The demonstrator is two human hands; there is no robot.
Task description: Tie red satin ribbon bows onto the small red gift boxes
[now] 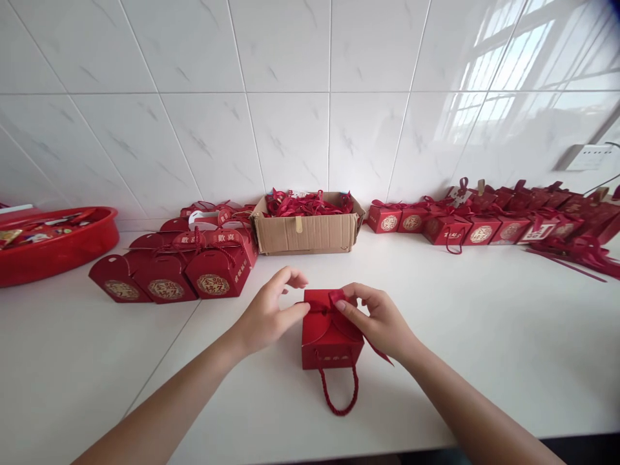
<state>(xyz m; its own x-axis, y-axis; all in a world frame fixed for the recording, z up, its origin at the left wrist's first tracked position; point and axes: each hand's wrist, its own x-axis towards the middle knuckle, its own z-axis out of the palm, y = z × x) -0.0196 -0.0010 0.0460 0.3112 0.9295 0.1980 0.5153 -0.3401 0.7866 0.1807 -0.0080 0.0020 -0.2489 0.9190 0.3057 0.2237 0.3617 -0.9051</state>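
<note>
Clearly, our two hands meet at one small red box point(334, 336), which stands on the white counter point(242, 400) between them, its folded top facing up. Our right hand point(382, 320) pinches a satin ribbon point(336, 297) between thumb and fingers over that top, while our left hand point(266, 316) is loosely curled, thumb and fingers parted; its thumb tip lies at the box's edge, and we cannot tell whether it presses there. The rope handle point(341, 411) droops toward us, nearer than both hands, which probably leaves the top free where the ribbon crosses it. Straight ahead of our hands, a cardboard carton point(305, 234) bears heaped red ribbons point(310, 205), presumably central so either hand can reach them. Beyond our left hand stand upright boxes point(167, 287), with a red tub point(62, 265) farther out; beyond our right hand, ribboned boxes point(479, 234) line up by the wall point(290, 135), perhaps so the two groups stay unmixed. As for writing, a gold medallion point(214, 284) beyond our left hand seems to read 金題榜名, and a flap above it shows 歡喜; the gold characters on the box between our hands are too small to read, and we make out no brand.
</note>
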